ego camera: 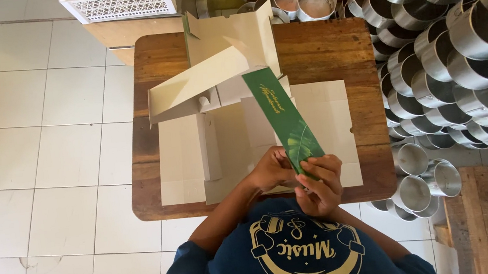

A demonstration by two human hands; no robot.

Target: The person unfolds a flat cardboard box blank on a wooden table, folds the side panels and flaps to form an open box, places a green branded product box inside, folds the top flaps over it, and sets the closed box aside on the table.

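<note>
While the white tiled floor [31, 149] takes up the left, a wooden table [320, 49] sits mid-room with flat cardboard sheets [182, 162] and a half-folded box [212, 76] on it. At the near edge, the left hand [271, 169] and right hand [322, 184] are both pinched shut on a green box panel [283, 117] angling up off the table. Stacked shiny metal tins [461, 51] fill the right side.

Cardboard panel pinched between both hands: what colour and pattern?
Green panel with a lighter leaf print and gold lettering; head view.
</note>
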